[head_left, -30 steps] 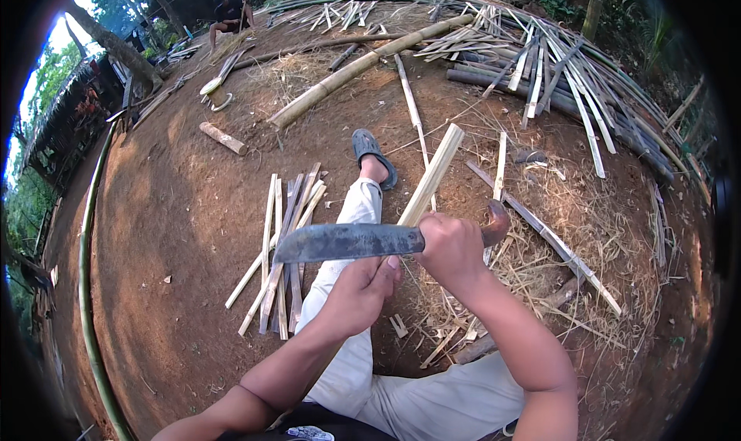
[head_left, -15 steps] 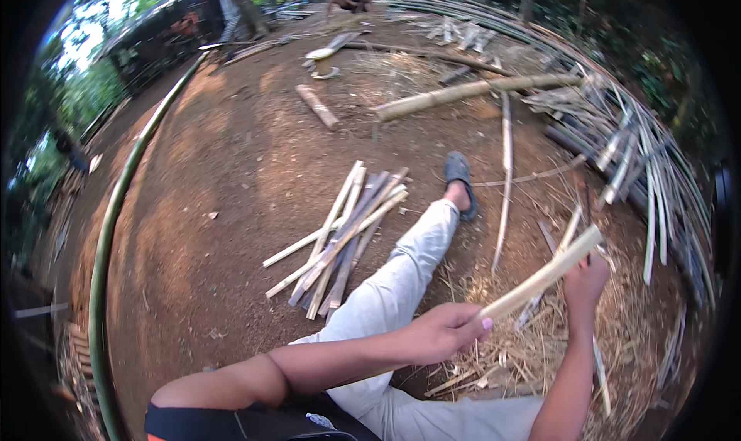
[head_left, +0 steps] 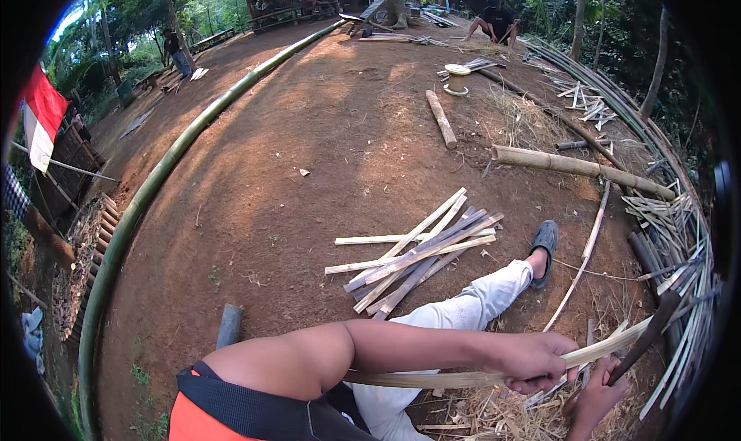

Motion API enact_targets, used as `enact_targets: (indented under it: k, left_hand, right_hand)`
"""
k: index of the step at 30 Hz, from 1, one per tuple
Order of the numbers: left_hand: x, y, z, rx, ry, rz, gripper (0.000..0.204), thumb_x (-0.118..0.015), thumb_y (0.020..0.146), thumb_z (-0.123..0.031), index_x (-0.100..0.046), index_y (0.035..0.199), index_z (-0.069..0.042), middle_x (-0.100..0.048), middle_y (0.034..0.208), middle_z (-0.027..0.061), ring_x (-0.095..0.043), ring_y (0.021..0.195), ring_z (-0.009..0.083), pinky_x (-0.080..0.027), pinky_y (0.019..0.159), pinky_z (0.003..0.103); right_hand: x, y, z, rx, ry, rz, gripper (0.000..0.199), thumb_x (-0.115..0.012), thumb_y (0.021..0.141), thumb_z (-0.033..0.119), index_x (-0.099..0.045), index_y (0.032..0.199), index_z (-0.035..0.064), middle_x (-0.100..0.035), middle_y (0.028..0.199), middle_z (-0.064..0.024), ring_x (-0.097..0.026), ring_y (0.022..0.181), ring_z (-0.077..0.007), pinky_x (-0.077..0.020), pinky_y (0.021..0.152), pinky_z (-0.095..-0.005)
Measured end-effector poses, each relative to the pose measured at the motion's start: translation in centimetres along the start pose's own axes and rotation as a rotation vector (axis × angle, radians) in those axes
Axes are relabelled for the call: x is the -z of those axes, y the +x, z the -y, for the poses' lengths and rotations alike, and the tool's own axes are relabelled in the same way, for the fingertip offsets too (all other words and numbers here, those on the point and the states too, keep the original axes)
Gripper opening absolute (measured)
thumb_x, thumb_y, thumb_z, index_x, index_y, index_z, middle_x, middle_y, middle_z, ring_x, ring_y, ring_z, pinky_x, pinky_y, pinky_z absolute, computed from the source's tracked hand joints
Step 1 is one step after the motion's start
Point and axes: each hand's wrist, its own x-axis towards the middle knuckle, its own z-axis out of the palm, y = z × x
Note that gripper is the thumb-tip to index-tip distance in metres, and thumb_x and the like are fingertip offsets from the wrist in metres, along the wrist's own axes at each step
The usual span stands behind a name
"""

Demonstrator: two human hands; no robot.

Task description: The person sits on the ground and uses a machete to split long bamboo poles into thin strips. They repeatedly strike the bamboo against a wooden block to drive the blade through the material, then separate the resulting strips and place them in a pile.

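A long pale bamboo strip (head_left: 444, 380) runs from beside my body, under my left forearm, out to the right. My left hand (head_left: 534, 359) is closed around it near its middle. Just below the strip's far part, my right hand (head_left: 600, 396) grips a knife with a long dark blade (head_left: 647, 336). The blade slants up to the right and crosses the strip near its far end. Whether its edge bites into the strip, I cannot tell. Beneath my hands lie curly bamboo shavings (head_left: 517, 414).
Crossed bamboo strips (head_left: 421, 252) lie in a pile left of my stretched leg. A thick bamboo pole (head_left: 583, 165) rests farther off, near a spool-shaped stand (head_left: 456, 78). Split bamboo (head_left: 698, 287) is heaped along the right. A long green pole (head_left: 166, 171) curves along the left. Another person (head_left: 494, 26) sits far back.
The view has swung left, showing more of the yard. My left hand has moved right along with the strip, now close to my right hand, and the blade has tilted over to the right.
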Motion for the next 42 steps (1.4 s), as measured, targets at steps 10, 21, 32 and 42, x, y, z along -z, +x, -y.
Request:
enact_targets:
  k: [10, 21, 32, 42]
  left_hand:
    - [0.4, 0.8, 2.6, -0.396, 0.498, -0.385, 0.047, -0.037, 0.106, -0.039, -0.053, 0.088, 0.002, -0.056, 0.075, 0.0124, -0.057, 0.07, 0.0192, -0.049, 0.066, 0.036]
    - [1.5, -0.8, -3.0, 0.218, 0.285, -0.541, 0.069, -0.029, 0.103, -0.055, -0.051, 0.061, -0.005, -0.045, 0.048, 0.0023, -0.044, 0.036, 0.0097, -0.033, 0.034, 0.023]
    - [-2.4, 1.3, 1.6, 0.138, 0.295, -0.324, 0.031, -0.06, 0.098, -0.038, -0.054, 0.099, -0.008, -0.042, 0.057, -0.0073, -0.039, 0.047, 0.0014, -0.029, 0.041, 0.02]
    - [-4.3, 1.7, 1.2, 0.139, 0.377, -0.306, 0.023, -0.048, 0.104, -0.027, -0.046, 0.093, -0.006, -0.039, 0.058, -0.0067, -0.034, 0.043, 0.0017, -0.028, 0.038, 0.021]
  right_hand:
    - [-1.5, -4.8, 8.2, 0.484, -0.656, 0.19, 0.029, -0.069, 0.081, 0.034, -0.066, 0.081, 0.0048, -0.064, 0.076, -0.0154, -0.062, 0.061, -0.0388, -0.0487, 0.054, -0.0466]
    - [-0.9, -3.7, 2.8, 0.521, -0.544, 0.092, 0.02, -0.067, 0.071, 0.006, -0.058, 0.089, 0.0031, -0.059, 0.081, -0.015, -0.059, 0.073, -0.0349, -0.0454, 0.067, -0.0435]
    - [0.0, -3.8, 3.8, 0.481, -0.314, 0.119, 0.021, -0.073, 0.073, 0.019, -0.056, 0.067, 0.0077, -0.059, 0.059, -0.0102, -0.063, 0.056, -0.0304, -0.049, 0.055, -0.0396]
    - [2.5, -0.4, 1.3, 0.173, -0.247, -0.052, 0.01, -0.07, 0.072, 0.014, -0.066, 0.073, 0.0051, -0.064, 0.064, -0.0156, -0.065, 0.059, -0.034, -0.0499, 0.055, -0.0421]
